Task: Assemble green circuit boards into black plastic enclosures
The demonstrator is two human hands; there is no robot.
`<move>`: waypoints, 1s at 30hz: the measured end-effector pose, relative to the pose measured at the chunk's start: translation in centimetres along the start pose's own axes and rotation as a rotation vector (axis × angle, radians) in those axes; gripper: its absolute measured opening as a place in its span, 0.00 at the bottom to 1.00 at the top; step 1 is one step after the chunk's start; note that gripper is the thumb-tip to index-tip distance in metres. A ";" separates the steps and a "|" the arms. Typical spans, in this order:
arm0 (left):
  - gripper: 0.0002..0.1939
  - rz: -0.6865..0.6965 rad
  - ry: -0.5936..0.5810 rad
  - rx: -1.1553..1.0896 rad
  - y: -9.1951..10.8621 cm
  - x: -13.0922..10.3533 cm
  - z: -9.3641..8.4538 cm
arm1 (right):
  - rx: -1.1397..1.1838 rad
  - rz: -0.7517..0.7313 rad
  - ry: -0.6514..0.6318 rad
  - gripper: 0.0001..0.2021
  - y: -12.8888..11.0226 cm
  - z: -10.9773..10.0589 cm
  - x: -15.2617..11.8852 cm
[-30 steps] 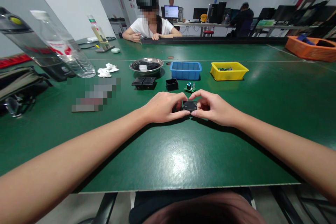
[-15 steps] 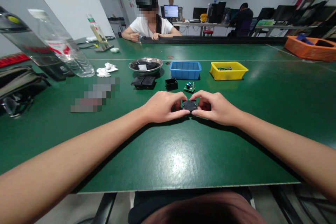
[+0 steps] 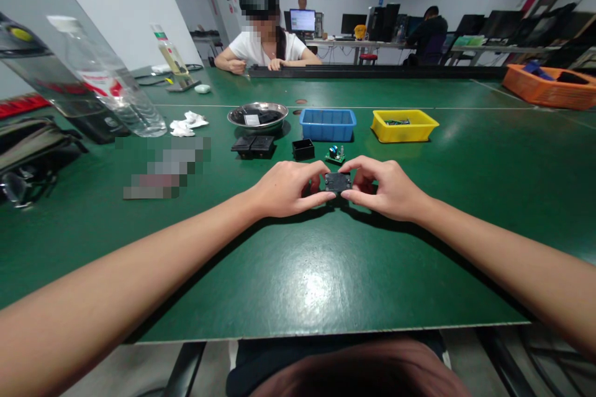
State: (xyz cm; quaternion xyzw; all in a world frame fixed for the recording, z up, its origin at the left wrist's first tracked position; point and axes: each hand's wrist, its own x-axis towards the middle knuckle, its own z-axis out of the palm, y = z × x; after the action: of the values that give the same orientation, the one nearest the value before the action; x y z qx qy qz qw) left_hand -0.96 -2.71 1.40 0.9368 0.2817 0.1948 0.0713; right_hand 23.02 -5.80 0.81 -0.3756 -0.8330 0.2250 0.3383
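Observation:
A small black plastic part [image 3: 338, 182] is held between my two hands, low over the green table. My left hand [image 3: 298, 189] grips its left side with thumb and index finger. From the right, my right hand [image 3: 384, 189] pinches the other side in the same way. Just beyond the fingers lies a small green circuit board [image 3: 335, 154] with parts on it. An open black box [image 3: 303, 149] stands to the board's left, and further left are black cases [image 3: 253, 146] side by side.
Behind these stand a metal bowl [image 3: 257, 118] of black parts, a blue bin [image 3: 328, 124] and a yellow bin [image 3: 404, 126] with boards. Bottles [image 3: 109, 93] and crumpled tissue [image 3: 189, 124] are at left, an orange basket [image 3: 549, 90] at far right. A person sits across the table.
The black part has tilted a little between my fingers, and its flat face now shows more squarely. My right fingers have shifted slightly.

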 end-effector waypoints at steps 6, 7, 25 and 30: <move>0.18 0.026 0.023 0.014 -0.1 0.0 0.1 | 0.008 -0.013 -0.002 0.13 0.1 0.0 -0.1; 0.18 0.032 0.027 0.014 -0.1 0.0 0.1 | 0.007 -0.015 -0.004 0.13 0.1 0.0 -0.1; 0.07 0.239 0.301 0.096 -0.6 -0.2 0.4 | 0.061 0.075 0.010 0.14 0.4 0.0 0.1; 0.08 0.249 0.327 0.109 -0.3 -0.1 0.6 | 0.076 0.078 -0.028 0.14 0.4 -0.1 0.1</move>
State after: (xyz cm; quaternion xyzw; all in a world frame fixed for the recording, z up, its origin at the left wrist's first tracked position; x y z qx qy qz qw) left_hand -0.95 -2.47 0.79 0.9227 0.1815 0.3362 -0.0508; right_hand 23.19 -5.47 0.66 -0.3915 -0.8131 0.2747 0.3319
